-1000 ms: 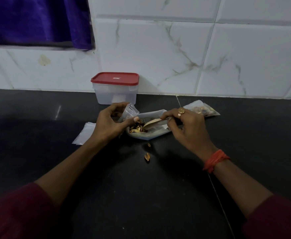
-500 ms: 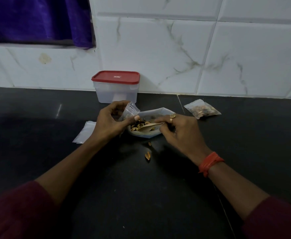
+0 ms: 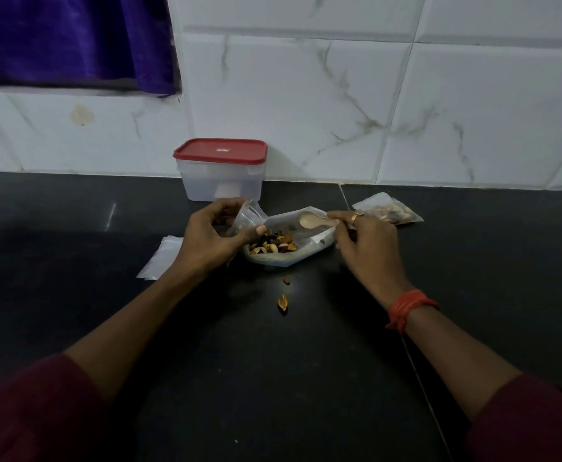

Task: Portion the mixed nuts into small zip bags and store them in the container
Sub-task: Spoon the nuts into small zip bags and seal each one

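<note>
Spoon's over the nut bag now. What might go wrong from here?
1. The small zip bag pinched by the left hand has a narrow mouth; the spoon in the right hand, once loaded, may drop nuts, like the two pieces lying on the counter.
2. The open nut bag lies slack, so a nudge may spill it.

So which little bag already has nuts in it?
The small bag lying right of the right hand, nuts showing inside. The clear bag the left hand holds and the flat stack at left look empty.
</note>
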Tool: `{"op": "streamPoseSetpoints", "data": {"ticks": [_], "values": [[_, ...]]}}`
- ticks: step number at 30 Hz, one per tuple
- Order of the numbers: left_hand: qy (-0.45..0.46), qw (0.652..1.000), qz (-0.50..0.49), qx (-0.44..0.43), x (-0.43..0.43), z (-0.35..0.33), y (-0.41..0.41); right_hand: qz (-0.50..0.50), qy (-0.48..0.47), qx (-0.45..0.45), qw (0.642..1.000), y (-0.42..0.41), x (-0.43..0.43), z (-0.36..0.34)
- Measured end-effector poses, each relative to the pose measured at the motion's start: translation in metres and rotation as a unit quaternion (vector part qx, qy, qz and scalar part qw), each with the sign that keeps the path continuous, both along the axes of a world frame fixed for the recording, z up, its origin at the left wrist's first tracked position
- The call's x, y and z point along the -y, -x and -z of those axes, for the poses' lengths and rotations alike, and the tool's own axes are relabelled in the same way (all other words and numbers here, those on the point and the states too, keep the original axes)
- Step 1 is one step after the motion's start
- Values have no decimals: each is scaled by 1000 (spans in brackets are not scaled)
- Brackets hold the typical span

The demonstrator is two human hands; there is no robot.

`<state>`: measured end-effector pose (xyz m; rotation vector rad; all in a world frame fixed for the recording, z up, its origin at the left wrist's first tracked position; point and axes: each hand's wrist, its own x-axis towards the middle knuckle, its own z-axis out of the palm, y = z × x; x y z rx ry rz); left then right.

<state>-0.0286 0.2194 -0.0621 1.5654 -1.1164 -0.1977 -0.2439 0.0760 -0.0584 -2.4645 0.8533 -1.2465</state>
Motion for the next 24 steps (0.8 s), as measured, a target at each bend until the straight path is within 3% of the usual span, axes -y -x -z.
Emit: {"op": "streamPoseSetpoints", "data": {"ticks": [4,9,15,24], "values": [[-1,1000,-7,7,0,-1,1,0,81,-88,993,-5,-9,0],[-3,1000,-3,-5,0,0,2,-20,73,-54,996,-7,-12,1],[-4,1000,-3,-7,0,0,0,-29,53,-100,993,-12,-10,7],[-5,1000,10,-14,0,-2,3,-38,46,-34,998,-8,-10,1]]}}
